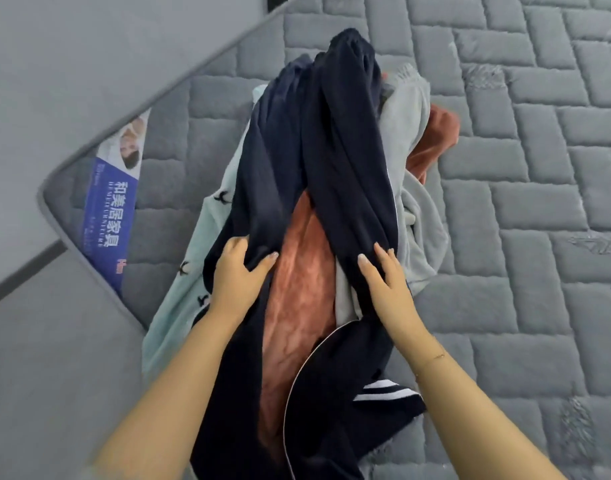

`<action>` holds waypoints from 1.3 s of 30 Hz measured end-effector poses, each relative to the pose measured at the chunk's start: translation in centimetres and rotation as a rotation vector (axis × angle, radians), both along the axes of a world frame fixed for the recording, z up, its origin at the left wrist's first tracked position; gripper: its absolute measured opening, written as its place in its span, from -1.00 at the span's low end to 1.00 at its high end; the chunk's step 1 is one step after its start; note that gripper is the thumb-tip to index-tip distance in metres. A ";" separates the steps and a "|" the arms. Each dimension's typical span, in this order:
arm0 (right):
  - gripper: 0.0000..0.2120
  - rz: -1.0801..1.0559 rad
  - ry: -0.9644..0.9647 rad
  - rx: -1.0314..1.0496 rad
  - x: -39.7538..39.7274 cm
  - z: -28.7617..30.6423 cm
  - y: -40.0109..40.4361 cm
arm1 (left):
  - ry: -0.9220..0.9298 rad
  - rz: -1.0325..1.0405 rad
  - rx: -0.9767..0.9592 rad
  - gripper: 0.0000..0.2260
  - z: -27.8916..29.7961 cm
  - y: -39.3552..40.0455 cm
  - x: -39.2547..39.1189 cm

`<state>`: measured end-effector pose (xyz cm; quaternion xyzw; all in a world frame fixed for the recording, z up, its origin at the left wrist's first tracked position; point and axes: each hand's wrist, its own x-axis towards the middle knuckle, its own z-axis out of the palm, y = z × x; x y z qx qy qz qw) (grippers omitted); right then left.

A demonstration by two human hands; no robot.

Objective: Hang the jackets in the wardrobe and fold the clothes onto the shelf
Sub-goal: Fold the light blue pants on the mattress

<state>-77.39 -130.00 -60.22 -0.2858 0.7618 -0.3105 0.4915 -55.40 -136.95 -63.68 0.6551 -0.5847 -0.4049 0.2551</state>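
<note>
A heap of clothes lies in the middle of the frame on a grey quilted mattress (525,237). Uppermost is a navy garment (331,140), twisted on itself and running from the top centre down to the bottom edge, with white stripes (383,391) and thin white piping at lower centre. Under it lie a rust garment (297,289), a grey one (414,133) on the right, and a pale mint one (179,306) with small dark bird marks on the left.

The left hand (234,271) grasps a fold of the navy cloth, thumb over it and fingers hidden behind. The right hand (383,282) lies on the navy cloth with its fingers nearly straight; whether the thumb pinches anything underneath is hard to tell, so it reads as resting rather than gripping.

The step looks like separating the navy piece from the heap. No wardrobe or shelf is in view, so hanging and folding are not yet done.

The main risk is the twist: the navy cloth winds over the rust one, so a lift may drag the rust or grey pieces along and spill them. With only one hand firmly holding, the cloth could slide out on the right and sag. The heap also lies near the mattress corner at left, beside a blue label (113,209); a sideways tug could pull the mint piece off the edge.
</note>
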 end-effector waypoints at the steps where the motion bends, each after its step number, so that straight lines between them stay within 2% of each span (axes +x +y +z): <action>1: -0.46 -0.038 -0.068 0.016 -0.6 0.5 0.1 | 0.085 -0.003 -0.033 -0.81 1.1 0.5 -1.0; 3: -0.56 -0.136 -0.254 0.057 -1.8 1.9 0.1 | 0.235 -0.073 -0.034 -0.90 3.7 1.8 -4.9; 6: -0.57 -0.306 -0.421 0.015 -4.4 4.1 0.9 | 0.341 -0.324 0.015 -0.87 6.0 4.0 -13.2; 9: -0.65 -0.455 -0.341 -0.060 -7.2 5.7 2.1 | 0.307 -0.562 0.268 -0.65 6.4 5.8 -19.1; 11: -0.72 -0.449 -0.225 -0.038 -8.1 6.0 2.9 | 0.224 -0.523 0.249 -0.62 6.6 6.7 -18.6; 13: -0.67 -0.347 -0.095 -0.035 -8.1 5.6 3.1 | 0.174 -0.277 -0.003 -0.69 6.5 6.5 -15.1; 14: -0.59 -0.238 0.013 -0.082 -7.6 5.4 2.9 | 0.092 -0.134 -0.116 -0.72 6.0 6.1 -12.8; 15: -0.49 -0.094 0.133 -0.155 -6.8 5.1 2.4 | -0.026 -0.014 -0.166 -0.70 5.4 5.5 -10.3; 16: -0.41 0.061 0.251 -0.232 -5.7 4.6 1.6 | -0.144 0.053 -0.126 -0.64 4.7 4.9 -8.0; 18: -0.28 0.335 0.539 -0.326 -3.5 3.4 -0.7 | -0.277 -0.015 0.113 -0.45 3.0 3.7 -4.7; 20: -0.17 0.512 0.810 -0.248 -2.1 1.9 -3.3 | -0.252 -0.134 0.226 -0.38 1.2 3.1 -4.0; 22: -0.09 0.621 0.899 -0.076 -2.3 0.2 -5.3 | -0.229 -0.157 0.162 -0.45 0.0 2.8 -4.2; 24: -0.16 0.665 0.878 -0.021 -3.8 -0.9 -6.1 | -0.229 -0.166 0.109 -0.53 -0.5 2.5 -4.5; 26: -0.29 0.614 0.864 -0.098 -6.0 -1.1 -5.8 | -0.193 -0.162 0.088 -0.59 -0.4 2.8 -5.3; 28: -0.40 0.467 0.866 -0.158 -8.8 -0.8 -4.5 | -0.088 -0.172 0.068 -0.63 0.2 4.0 -7.2; 33: -0.58 0.087 0.776 -0.020 -17.2 -0.5 1.4 | 0.167 -0.345 0.101 -0.67 1.6 9.0 -15.8; 36: -0.57 -0.084 0.668 0.210 -20.8 -0.7 6.2 | 0.211 -0.444 0.173 -0.66 1.9 11.2 -20.2; 39: -0.37 -0.095 0.556 0.368 -20.9 -0.6 10.0 | 0.211 -0.513 0.271 -0.67 2.0 12.0 -21.4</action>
